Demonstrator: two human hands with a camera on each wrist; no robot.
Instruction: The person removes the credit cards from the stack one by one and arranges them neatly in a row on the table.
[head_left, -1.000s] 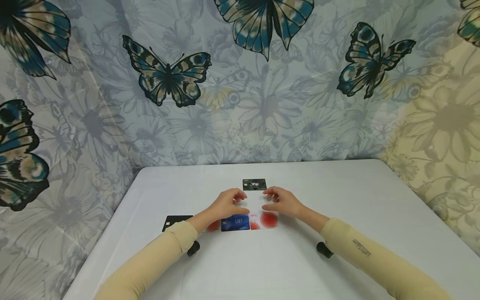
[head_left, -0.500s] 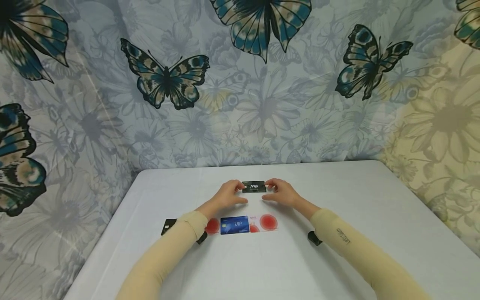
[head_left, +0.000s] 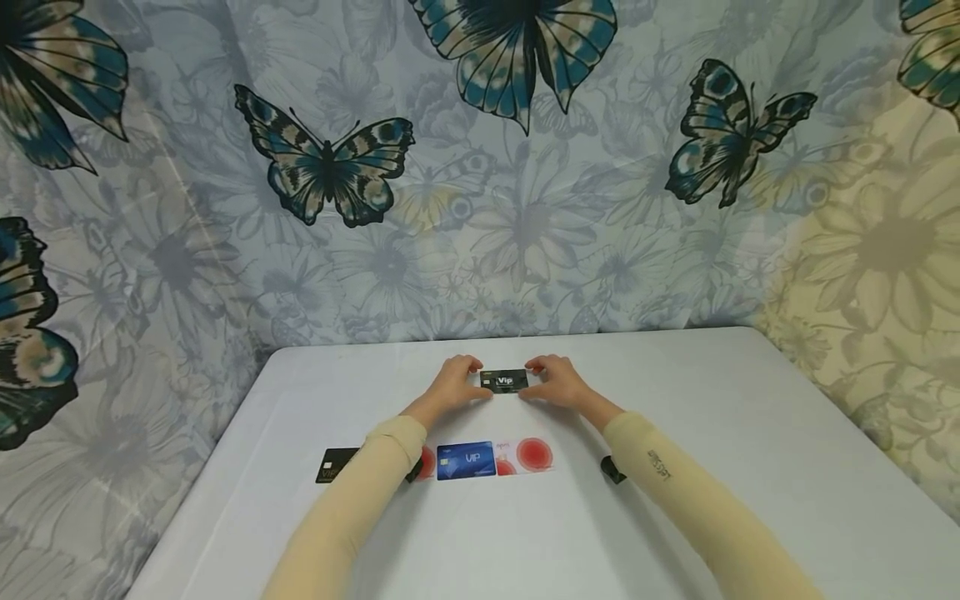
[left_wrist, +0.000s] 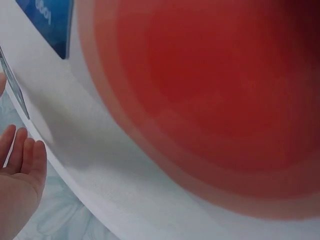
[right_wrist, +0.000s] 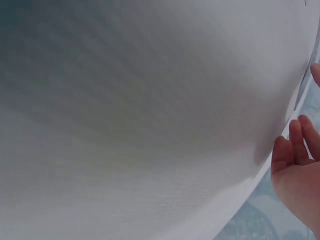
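A black card with "Vip" on it lies near the far edge of the white table. My left hand is at its left end, thumb by the near edge and fingers bent loosely by the far corner. Mirroring it, my right hand frames the right end, its thumb tip right at the near corner. The left wrist view shows the left hand with its fingers spread out and relaxed. Loosely bent fingers also show on the right hand in the right wrist view.
Closer in, a row of cards crosses the table: a black card partly behind the left sleeve, a white card with a red circle, a blue VIP card and another red-circled card. A butterfly-print cloth hangs behind.
Both hands have moved away from above the card row to the far black card, and now stand at its two ends. The cards keep their places on the table; the head view has tilted slightly.
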